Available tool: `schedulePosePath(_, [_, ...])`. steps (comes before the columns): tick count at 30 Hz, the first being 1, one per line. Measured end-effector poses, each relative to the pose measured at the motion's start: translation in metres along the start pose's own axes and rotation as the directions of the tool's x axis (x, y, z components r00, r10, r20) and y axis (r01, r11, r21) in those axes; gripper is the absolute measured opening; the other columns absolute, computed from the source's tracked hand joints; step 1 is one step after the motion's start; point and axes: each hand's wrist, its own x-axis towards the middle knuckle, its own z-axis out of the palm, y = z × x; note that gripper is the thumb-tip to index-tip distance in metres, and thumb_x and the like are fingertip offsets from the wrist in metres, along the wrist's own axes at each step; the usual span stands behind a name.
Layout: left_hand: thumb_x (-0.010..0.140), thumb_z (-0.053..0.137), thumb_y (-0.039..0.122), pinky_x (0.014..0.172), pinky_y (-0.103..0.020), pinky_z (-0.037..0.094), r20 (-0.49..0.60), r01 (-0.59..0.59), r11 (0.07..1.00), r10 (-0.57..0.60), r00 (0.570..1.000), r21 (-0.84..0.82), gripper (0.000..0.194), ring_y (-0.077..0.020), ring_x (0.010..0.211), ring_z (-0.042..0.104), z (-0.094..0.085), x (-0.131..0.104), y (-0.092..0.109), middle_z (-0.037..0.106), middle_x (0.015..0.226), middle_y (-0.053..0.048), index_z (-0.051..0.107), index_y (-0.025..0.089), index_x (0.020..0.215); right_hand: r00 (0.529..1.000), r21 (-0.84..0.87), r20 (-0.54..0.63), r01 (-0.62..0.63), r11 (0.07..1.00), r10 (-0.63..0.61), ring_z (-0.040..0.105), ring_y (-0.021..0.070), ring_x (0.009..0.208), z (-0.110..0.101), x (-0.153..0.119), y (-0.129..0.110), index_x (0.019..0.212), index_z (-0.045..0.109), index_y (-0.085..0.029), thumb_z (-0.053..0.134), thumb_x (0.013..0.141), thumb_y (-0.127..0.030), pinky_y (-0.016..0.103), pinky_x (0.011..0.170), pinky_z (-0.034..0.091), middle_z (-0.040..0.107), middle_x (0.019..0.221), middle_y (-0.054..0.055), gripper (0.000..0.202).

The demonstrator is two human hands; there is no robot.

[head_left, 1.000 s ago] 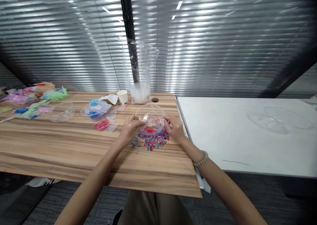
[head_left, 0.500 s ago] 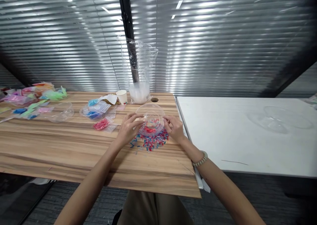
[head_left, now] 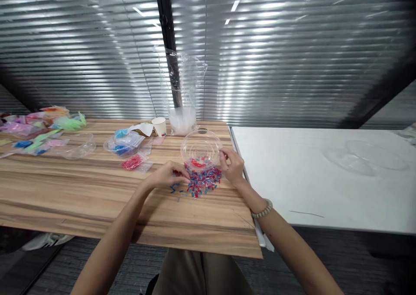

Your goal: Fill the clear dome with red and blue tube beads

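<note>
A clear plastic bowl (head_left: 200, 147) is tipped up on edge on the wooden table (head_left: 97, 195), its mouth facing me. My right hand (head_left: 231, 166) grips the bowl's right rim. A pile of small red and blue beads (head_left: 203, 181) lies on the wood just below the bowl, with a few red ones still inside it. My left hand (head_left: 166, 177) rests low on the table at the pile's left edge, fingers curled against the beads, holding nothing that I can see.
Small zip bags of red beads (head_left: 132, 162) and blue beads (head_left: 125, 143), a paper cup (head_left: 160, 126), a tall clear bag (head_left: 182, 91) and a second clear bowl (head_left: 79, 145) stand behind. Coloured packets (head_left: 42, 124) lie far left. A white table (head_left: 325, 178) adjoins on the right.
My left hand let go of the bowl's left rim and dropped to the beads on the table. My right hand tilted the bowl up and away.
</note>
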Motion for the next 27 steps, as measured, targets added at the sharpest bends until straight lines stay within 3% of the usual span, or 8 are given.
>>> schedulePosePath(3, [0.072,0.066,0.033,0.054,-0.02,0.041,0.107,0.023,1.0,-0.024,0.994,0.01,0.018,-0.0132,0.06,0.059,0.006,0.001,-0.004,0.068,0.069,-0.004,0.071,0.016,0.074,1.0,0.0,0.008,0.002,1.0,-0.002,0.062,0.0172,0.07,0.0,0.001,-0.001,0.09,0.06,-0.019,0.046,0.085,-0.018,0.031,0.064,0.049,0.067,0.08,0.005,0.015])
schedulePosePath(11, [0.072,0.063,0.017,0.058,-0.02,0.044,0.155,-0.005,1.0,0.004,0.988,0.007,0.008,-0.013,0.064,0.06,0.014,0.004,-0.01,0.069,0.073,-0.004,0.07,0.017,0.075,0.998,0.011,0.056,0.024,1.0,-0.024,0.063,0.0186,0.076,0.001,-0.001,0.0,0.093,0.059,-0.02,0.046,0.085,-0.018,0.033,0.067,0.051,0.067,0.084,0.005,0.016])
schedulePosePath(27, [0.071,0.063,0.012,0.059,-0.02,0.043,0.166,0.032,0.995,-0.047,0.985,0.093,0.004,-0.0131,0.065,0.059,0.016,0.005,-0.013,0.066,0.072,-0.003,0.066,0.014,0.071,0.996,0.026,0.07,0.047,0.999,-0.048,0.062,0.0175,0.076,0.002,-0.001,0.0,0.093,0.058,-0.018,0.048,0.084,-0.016,0.031,0.067,0.05,0.067,0.083,0.005,0.014])
